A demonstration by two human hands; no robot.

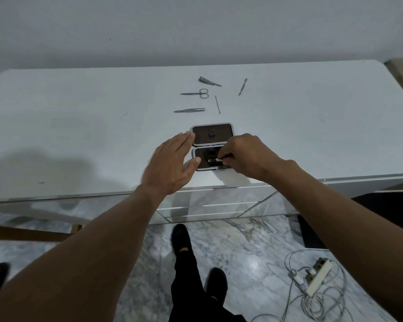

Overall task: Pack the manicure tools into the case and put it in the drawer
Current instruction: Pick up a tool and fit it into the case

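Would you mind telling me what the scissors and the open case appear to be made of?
Scissors: likely steel, judging by the uniform grey colour and thin blades and loops. Open case: a bright, shiny rim suggests polished metal or chromed plastic; the dark, matte lining could be leather or fabric, unclear.

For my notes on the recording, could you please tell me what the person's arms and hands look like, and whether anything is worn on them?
Both arms are bare from the frame edge to the wrist: no sleeves show. The left hand and the right hand wear no gloves, and no watch, bracelet or ring can be seen on either. No cables or markings appear on them.
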